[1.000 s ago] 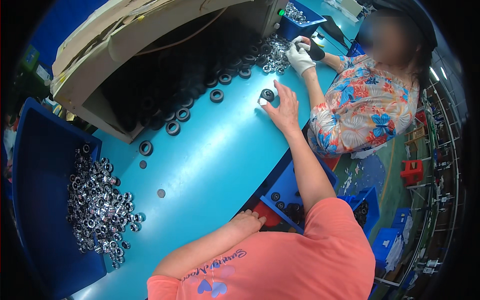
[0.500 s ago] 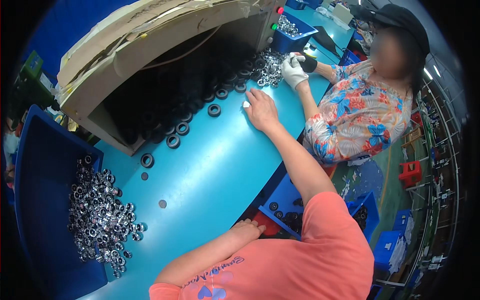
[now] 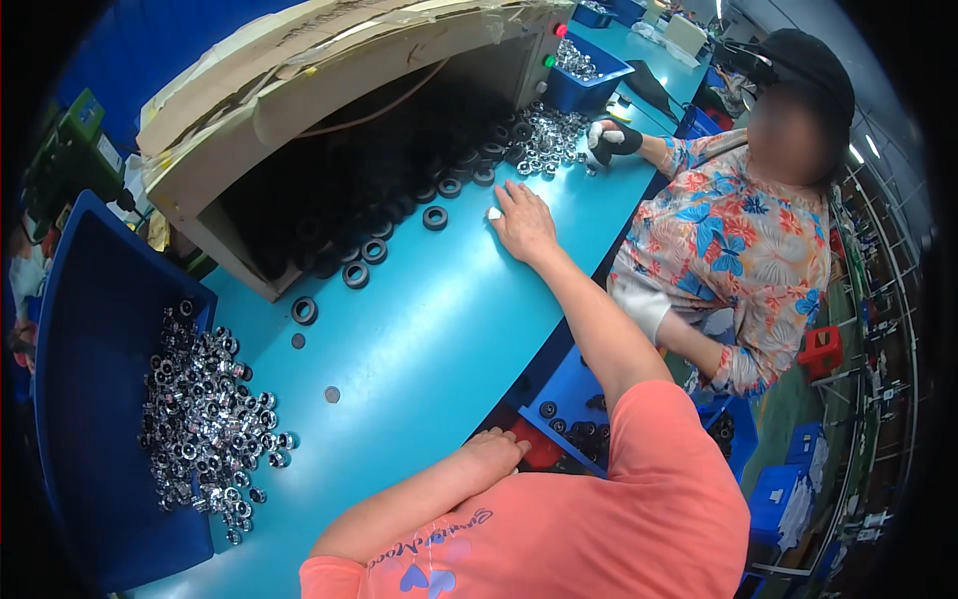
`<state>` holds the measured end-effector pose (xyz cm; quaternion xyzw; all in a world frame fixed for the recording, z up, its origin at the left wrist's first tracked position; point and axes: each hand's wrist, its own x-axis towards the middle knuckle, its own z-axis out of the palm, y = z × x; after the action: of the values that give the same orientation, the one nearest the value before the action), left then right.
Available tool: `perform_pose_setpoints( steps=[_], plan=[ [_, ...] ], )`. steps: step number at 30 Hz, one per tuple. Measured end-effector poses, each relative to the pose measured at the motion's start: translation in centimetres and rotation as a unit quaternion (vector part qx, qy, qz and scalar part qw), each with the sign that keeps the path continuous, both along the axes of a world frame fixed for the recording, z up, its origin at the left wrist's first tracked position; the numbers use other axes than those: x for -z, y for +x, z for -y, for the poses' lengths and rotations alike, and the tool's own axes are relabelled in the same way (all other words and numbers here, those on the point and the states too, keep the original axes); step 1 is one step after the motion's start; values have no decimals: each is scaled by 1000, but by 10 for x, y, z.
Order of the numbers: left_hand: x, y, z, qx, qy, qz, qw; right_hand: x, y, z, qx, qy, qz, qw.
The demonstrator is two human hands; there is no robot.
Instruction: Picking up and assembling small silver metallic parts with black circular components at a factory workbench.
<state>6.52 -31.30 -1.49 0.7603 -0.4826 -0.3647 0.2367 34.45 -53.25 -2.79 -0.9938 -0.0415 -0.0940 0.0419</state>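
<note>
My right hand (image 3: 526,225) lies palm down on the blue-green tabletop (image 3: 429,319), fingers spread, a white wrap on the thumb. Just beyond its fingertips are black rings (image 3: 435,218), strewn along the mouth of a box-shaped machine; neither hand holds one. Close to my body, my left hand (image 3: 491,456) rests at the table's near edge, fingers loosely stretched and partly out of sight over it. A heap of shiny chrome ring parts (image 3: 205,409) spills from a tipped blue bin (image 3: 90,399) at the left. Two small dark discs (image 3: 332,395) lie on the tabletop.
The box-shaped machine (image 3: 215,160) with a dark opening spans the back. At the right sits a co-worker (image 3: 733,220), one gloved hand (image 3: 611,140) beside another chrome pile (image 3: 549,138). Below the table edge stands a blue crate (image 3: 569,399) holding black rings.
The co-worker's white-gloved hand has dropped from the chrome pile to the lap, while the other stays by the pile. The view has shifted slightly; my hands keep their places.
</note>
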Motion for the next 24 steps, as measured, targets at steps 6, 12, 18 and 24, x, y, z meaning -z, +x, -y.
perform_pose_setpoints(
  steps=[6, 12, 18, 24],
  plan=[
    [-6, 4, 4, 9, 22, -6, 1000, -6, -19, -10, -17, -10, -18, 1000],
    [-4, 4, 4, 6, 11, 3, 1000, -25, -31, -6, -52, 8, -23, 998],
    [-4, 6, 9, 22, 31, -6, 999, -24, 15, 42, -1, 371, -18, 928],
    [6, 6, 12, 32, 42, -20, 998, -24, 20, 19, 68, 134, 20, 988]
  ],
)
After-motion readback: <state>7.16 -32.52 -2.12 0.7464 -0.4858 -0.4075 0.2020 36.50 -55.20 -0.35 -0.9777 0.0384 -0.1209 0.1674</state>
